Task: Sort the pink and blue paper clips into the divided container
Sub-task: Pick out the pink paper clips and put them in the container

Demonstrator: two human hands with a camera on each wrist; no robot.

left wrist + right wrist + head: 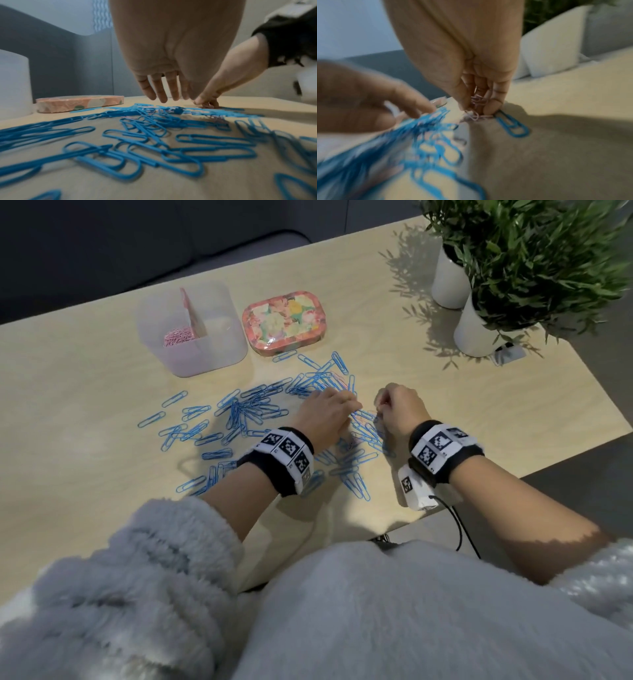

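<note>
Many blue paper clips (239, 412) (137, 152) lie scattered over the wooden table, with a few small pink ones mixed in. A translucent divided container (219, 313) stands at the back left; its left compartment holds pink paper clips (180, 336). My left hand (325, 414) (159, 92) hovers over the pile with straight, spread fingers. My right hand (397, 409) (477, 102) is to its right, fingers curled, pinching a bunch of small pink clips (476, 101) at the table surface beside a blue clip (511, 125).
A floral tin (284, 321) (77, 102) sits right of the container. Two white pots with green plants (476, 330) stand at the back right. The table's front edge runs close behind my right wrist.
</note>
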